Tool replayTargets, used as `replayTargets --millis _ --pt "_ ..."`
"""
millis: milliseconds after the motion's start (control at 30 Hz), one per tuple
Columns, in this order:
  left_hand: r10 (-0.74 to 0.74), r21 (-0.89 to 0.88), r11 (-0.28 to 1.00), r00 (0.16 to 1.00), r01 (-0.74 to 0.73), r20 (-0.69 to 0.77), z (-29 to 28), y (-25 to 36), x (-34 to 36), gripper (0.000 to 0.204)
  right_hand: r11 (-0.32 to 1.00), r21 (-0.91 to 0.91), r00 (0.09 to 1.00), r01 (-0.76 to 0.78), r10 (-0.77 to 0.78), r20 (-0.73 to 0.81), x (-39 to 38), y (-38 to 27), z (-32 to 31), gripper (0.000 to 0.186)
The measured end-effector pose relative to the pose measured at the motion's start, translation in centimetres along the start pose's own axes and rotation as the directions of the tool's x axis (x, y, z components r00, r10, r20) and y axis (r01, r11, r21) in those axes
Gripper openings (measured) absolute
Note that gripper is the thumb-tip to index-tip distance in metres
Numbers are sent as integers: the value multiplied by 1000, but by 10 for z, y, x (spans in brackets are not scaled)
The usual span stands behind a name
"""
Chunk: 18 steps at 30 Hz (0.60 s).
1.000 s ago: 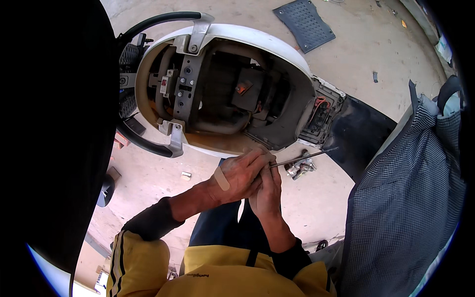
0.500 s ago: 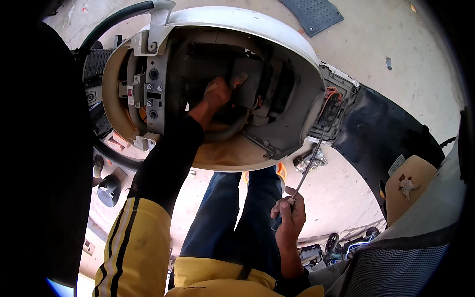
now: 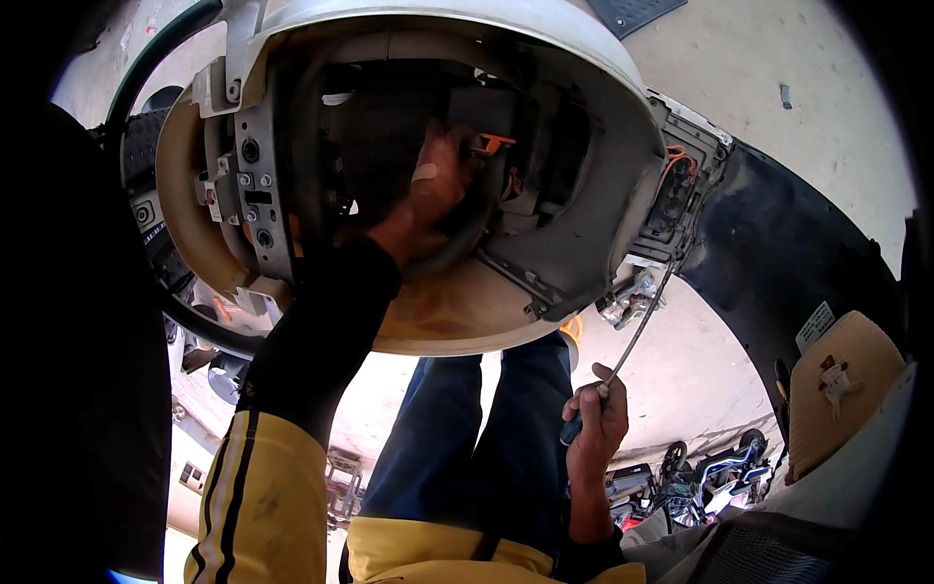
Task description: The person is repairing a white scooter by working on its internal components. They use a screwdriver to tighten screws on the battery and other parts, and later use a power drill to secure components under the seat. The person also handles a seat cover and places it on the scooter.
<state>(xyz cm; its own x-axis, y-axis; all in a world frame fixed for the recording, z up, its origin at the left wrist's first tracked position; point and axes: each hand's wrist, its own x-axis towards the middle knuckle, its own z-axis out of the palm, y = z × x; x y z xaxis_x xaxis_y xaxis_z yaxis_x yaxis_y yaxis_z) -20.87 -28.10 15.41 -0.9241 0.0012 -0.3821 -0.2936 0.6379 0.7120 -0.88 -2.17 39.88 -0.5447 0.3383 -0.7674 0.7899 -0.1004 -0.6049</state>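
Note:
My left hand (image 3: 438, 177) reaches deep into the opened white body shell (image 3: 448, 336) of what looks like a scooter. Its fingers are closed beside a grey box (image 3: 484, 109) and a small orange piece (image 3: 496, 143); what they grip, if anything, is hidden in shadow. A strip like a bandage shows on the back of this hand. Outside the shell, to the right, my right hand (image 3: 597, 423) is wrapped around the dark blue handle of a long screwdriver (image 3: 638, 338). Its thin shaft points up and right, the tip by the corner of an open grey compartment (image 3: 671, 180).
A metal bracket with bolts (image 3: 255, 185) crosses the shell's left end, next to a curved black rail (image 3: 161, 58). Orange wires (image 3: 678, 161) lie in the compartment. A black panel (image 3: 778, 224) extends right. Motorcycle parts (image 3: 715, 477) stand behind on the floor.
The view has shifted, so the shell appears larger and higher. My left hand has turned inside it, and the orange piece shows more clearly. My right hand still holds the screwdriver at a similar angle.

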Motion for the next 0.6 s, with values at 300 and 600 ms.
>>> replayTargets --millis 300,600 --pt "231 -90 972 961 -219 151 4 36 -12 27 997 -73 999 -28 25 -30 6 12 -13 30" --pt "258 -137 963 945 -234 202 17 41 -17 25 996 27 994 -88 90 -65 10 22 -21 29"
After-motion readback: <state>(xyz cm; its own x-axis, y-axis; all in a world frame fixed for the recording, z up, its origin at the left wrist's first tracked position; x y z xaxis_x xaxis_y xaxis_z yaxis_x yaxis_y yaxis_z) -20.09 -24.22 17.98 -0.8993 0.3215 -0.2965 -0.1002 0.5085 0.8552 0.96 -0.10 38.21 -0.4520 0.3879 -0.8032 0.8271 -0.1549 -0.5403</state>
